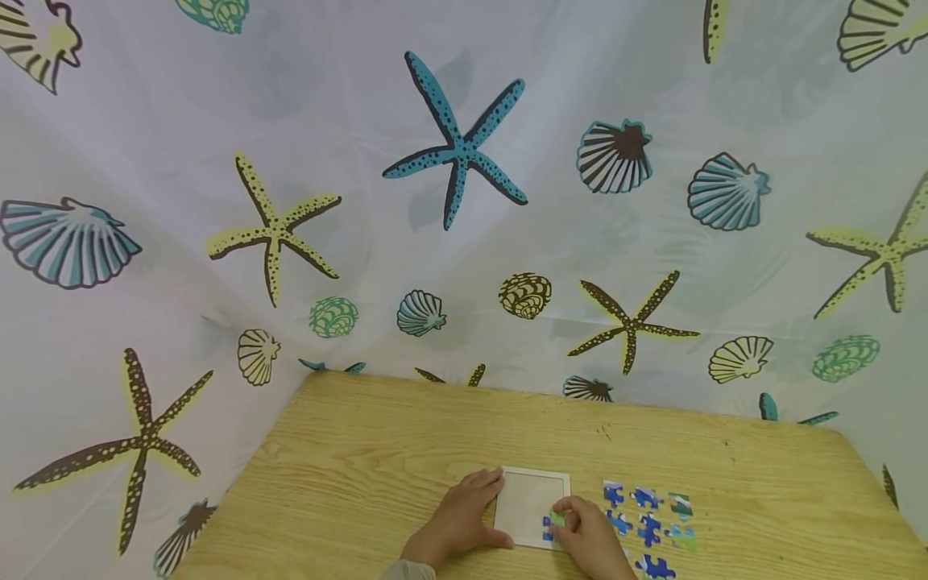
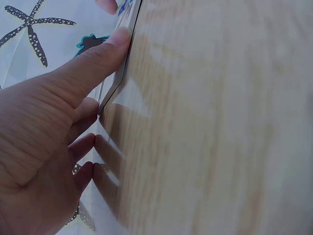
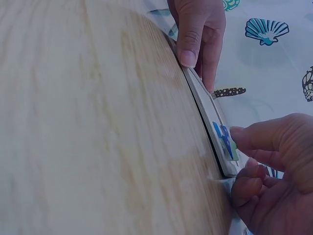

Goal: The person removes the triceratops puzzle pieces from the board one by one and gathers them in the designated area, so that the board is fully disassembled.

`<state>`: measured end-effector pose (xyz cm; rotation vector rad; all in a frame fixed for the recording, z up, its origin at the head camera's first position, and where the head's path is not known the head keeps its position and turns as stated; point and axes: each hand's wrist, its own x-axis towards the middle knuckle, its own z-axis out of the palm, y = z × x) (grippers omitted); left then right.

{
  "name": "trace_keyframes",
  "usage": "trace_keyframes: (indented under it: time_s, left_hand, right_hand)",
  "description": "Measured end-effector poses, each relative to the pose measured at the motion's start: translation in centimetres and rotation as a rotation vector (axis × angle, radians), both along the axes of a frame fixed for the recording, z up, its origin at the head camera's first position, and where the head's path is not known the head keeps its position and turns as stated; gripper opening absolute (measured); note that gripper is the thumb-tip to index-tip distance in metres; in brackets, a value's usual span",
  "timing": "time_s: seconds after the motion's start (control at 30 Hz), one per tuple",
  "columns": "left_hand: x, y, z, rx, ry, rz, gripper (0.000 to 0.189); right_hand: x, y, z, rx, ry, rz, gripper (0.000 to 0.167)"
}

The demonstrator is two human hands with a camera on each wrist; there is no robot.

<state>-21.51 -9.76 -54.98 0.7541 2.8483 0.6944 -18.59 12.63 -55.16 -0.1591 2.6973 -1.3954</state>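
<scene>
A shallow square puzzle tray (image 1: 520,501) with a white rim lies on the table. My left hand (image 1: 461,517) holds its left side, the thumb on the near edge and the fingers at the far left corner; in the left wrist view the thumb (image 2: 100,56) lies along the rim. Over the tray's near right corner, my right hand (image 1: 590,538) pinches a blue and green jigsaw piece (image 1: 557,518), partly hidden by the fingers. The right wrist view shows the thumb tip against blue and green pieces (image 3: 226,142); whether they are joined I cannot tell.
Several loose jigsaw pieces (image 1: 650,529), blue, white and green, lie in rough rows right of the tray, some partly behind my right hand. The wooden table (image 1: 348,467) meets a white cloth (image 1: 348,105) printed with starfish and shells at its back and sides.
</scene>
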Motion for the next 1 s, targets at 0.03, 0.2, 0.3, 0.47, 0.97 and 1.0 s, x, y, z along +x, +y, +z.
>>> trace_keyframes:
  time_s: [0.03,0.2,0.3,0.47,0.97,1.0]
  left_hand:
    - [0.0,0.0,0.0,0.001,-0.002,0.001,0.093]
    - [0.0,0.1,0.1,0.008,-0.014,0.003,0.093]
    - [0.0,0.1,0.1,0.009,-0.012,0.003,0.093]
    - [-0.1,0.1,0.0,0.001,-0.006,0.002,0.093]
    - [0.3,-0.1,0.3,0.016,0.014,-0.016,0.093]
    - [0.3,-0.1,0.3,0.011,0.011,-0.015,0.093]
  right_hand:
    - [0.0,0.0,0.0,0.006,0.010,-0.010,0.018]
    - [-0.1,-0.1,0.1,0.023,0.041,-0.045,0.017]
    - [0.0,0.0,0.2,0.002,0.032,-0.039,0.018]
    - [0.2,0.1,0.1,-0.053,-0.004,0.006,0.021]
    - [0.5,2.0,0.2,-0.250,-0.097,-0.016,0.031]
    - [0.6,2.2,0.2,-0.253,-0.100,-0.017,0.031]
